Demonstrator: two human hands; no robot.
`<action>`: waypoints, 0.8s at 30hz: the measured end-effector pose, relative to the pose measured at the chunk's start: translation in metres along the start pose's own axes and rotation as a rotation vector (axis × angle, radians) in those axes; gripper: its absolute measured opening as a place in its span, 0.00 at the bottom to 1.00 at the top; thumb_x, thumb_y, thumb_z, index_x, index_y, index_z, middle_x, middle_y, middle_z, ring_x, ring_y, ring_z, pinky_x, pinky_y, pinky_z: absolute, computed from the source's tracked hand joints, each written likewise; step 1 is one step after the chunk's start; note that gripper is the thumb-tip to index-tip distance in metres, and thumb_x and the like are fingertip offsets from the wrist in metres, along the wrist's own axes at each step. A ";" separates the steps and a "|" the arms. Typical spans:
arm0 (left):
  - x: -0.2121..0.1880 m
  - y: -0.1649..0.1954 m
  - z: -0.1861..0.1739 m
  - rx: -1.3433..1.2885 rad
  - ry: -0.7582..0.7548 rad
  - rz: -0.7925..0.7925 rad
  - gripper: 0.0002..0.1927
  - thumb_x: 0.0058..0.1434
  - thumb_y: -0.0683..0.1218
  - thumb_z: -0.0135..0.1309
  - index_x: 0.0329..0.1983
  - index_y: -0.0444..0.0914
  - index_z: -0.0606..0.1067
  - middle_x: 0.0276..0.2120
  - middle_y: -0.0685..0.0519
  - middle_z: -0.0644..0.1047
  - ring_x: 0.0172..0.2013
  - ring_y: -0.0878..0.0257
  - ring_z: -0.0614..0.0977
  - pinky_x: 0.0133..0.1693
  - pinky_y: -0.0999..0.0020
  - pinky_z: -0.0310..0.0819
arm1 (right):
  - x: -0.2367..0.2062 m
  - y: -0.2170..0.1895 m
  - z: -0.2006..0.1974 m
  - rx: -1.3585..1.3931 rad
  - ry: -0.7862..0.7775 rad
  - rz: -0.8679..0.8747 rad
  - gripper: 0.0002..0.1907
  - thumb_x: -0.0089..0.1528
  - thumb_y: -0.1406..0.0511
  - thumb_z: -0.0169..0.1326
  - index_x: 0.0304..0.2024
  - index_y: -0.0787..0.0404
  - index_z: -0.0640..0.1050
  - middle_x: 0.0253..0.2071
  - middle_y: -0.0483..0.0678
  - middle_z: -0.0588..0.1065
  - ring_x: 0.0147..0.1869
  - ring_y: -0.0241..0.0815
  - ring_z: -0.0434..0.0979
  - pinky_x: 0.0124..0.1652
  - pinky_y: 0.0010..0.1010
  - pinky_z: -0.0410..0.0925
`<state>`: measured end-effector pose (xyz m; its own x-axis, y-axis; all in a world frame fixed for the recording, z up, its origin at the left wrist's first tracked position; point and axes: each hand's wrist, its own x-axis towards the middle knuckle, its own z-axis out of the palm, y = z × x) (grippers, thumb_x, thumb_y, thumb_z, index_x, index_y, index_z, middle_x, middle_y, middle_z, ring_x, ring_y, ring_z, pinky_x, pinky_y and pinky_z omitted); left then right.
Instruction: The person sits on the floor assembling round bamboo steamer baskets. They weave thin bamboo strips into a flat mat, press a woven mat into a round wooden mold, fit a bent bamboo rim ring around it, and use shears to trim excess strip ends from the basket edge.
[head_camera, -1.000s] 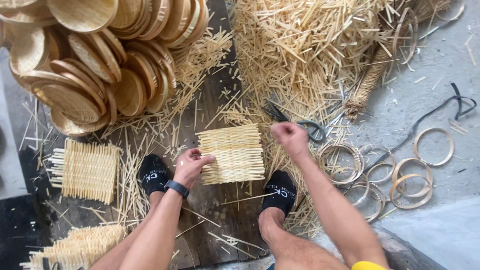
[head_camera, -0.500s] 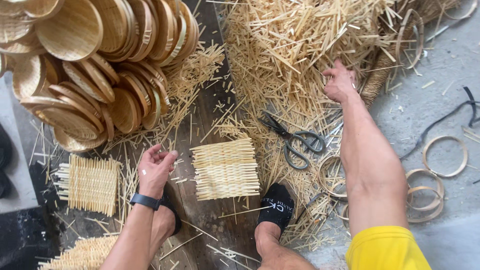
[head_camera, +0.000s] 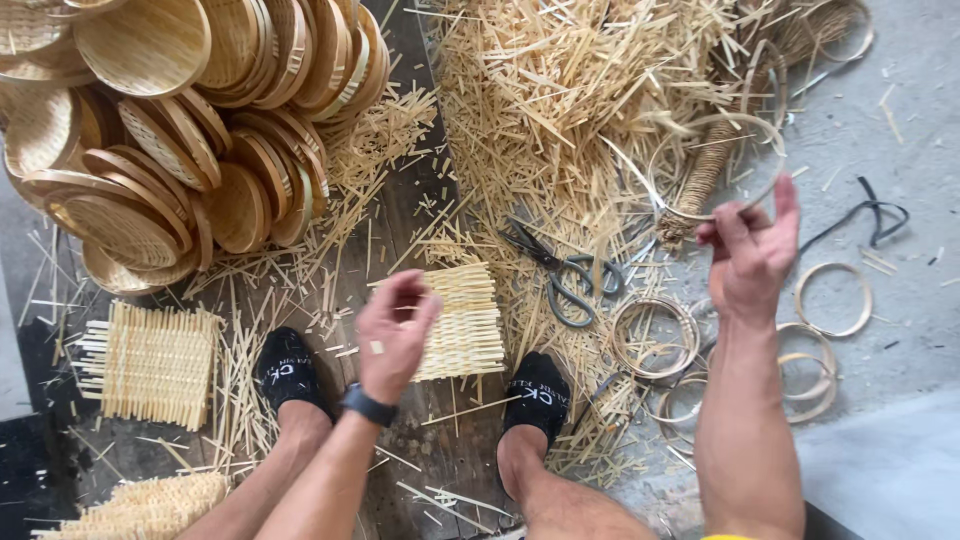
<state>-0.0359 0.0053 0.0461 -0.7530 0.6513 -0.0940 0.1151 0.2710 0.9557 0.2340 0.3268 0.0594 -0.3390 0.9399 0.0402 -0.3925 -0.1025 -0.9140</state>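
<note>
— What is each hand doing?

— The right hand (head_camera: 752, 250) is raised over the floor, fingers pinched on a thin bamboo ring (head_camera: 716, 165) lifted clear of the strip pile. The left hand (head_camera: 393, 330) hovers half-curled and released, holding nothing, partly over the woven mat (head_camera: 462, 322) that lies on the wooden board (head_camera: 410, 210) between the two feet.

— How should that ring be handled?

— I'd say lightly: it looks springy and thin, so a pinch at one spot lets it swing and twist. Supporting it at two points would keep it round. The left hand would do well to press the mat flat, since its loose strip ends stick out on every side and could slide apart.

— And the mat itself?

— Pale, squarish, a plain over-under weave, edges untrimmed. A similar one (head_camera: 150, 362) lies off to the left.

— Anything else close by?

— Black scissors (head_camera: 562, 272) just right of the mat, more rings (head_camera: 655, 337) on the floor, stacked shallow baskets (head_camera: 190, 130) up left. Whether the held ring is fully closed, I can't quite tell; it blurs against the strips.
</note>
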 end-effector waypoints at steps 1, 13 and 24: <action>-0.004 0.005 0.021 -0.118 -0.094 -0.026 0.17 0.63 0.46 0.61 0.55 0.39 0.76 0.39 0.51 0.82 0.37 0.65 0.84 0.40 0.70 0.84 | -0.010 -0.003 -0.001 0.036 -0.003 0.029 0.24 0.67 0.73 0.59 0.63 0.54 0.70 0.40 0.49 0.77 0.37 0.39 0.79 0.40 0.29 0.76; 0.004 0.035 0.125 -1.240 -0.339 -0.552 0.20 0.69 0.47 0.54 0.60 0.33 0.73 0.42 0.50 0.81 0.40 0.58 0.84 0.46 0.61 0.82 | -0.112 0.028 0.053 -0.015 -0.155 0.434 0.28 0.59 0.67 0.63 0.60 0.61 0.70 0.48 0.53 0.79 0.49 0.44 0.81 0.44 0.37 0.76; 0.000 0.025 0.077 -0.928 -0.342 -0.549 0.14 0.69 0.47 0.55 0.50 0.32 0.80 0.28 0.56 0.77 0.26 0.70 0.75 0.27 0.75 0.69 | -0.091 0.001 0.115 -1.050 -0.601 -0.258 0.16 0.64 0.62 0.65 0.54 0.52 0.80 0.43 0.42 0.80 0.44 0.34 0.80 0.41 0.25 0.76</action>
<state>0.0170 0.0668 0.0486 -0.3203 0.8046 -0.5000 -0.8091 0.0422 0.5861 0.1657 0.2032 0.1012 -0.8009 0.5670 0.1926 0.2760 0.6351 -0.7215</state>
